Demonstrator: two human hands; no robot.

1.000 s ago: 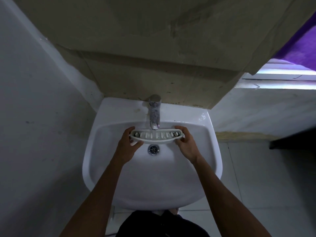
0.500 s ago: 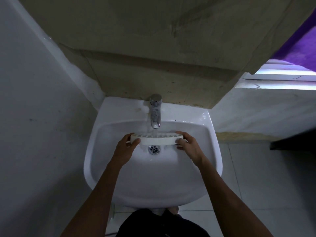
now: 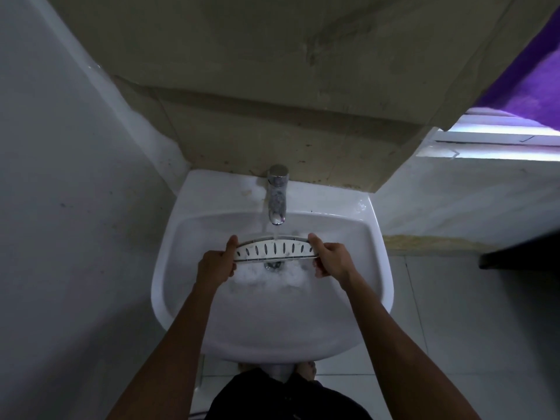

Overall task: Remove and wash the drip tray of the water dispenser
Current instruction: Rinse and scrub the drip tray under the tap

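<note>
Drip tray (image 3: pixel 274 248) now tilted slotted-face up under the tap (image 3: pixel 277 197), left hand (image 3: pixel 215 266) and right hand (image 3: pixel 331 258) pinching its ends; looks light, stiff, probably slippery wet.

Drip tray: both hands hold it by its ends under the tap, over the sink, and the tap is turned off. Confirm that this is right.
Not quite. The head view shows the tap running: water falls onto the drip tray. The rest holds: the left hand and right hand grip its ends over the sink.
</note>
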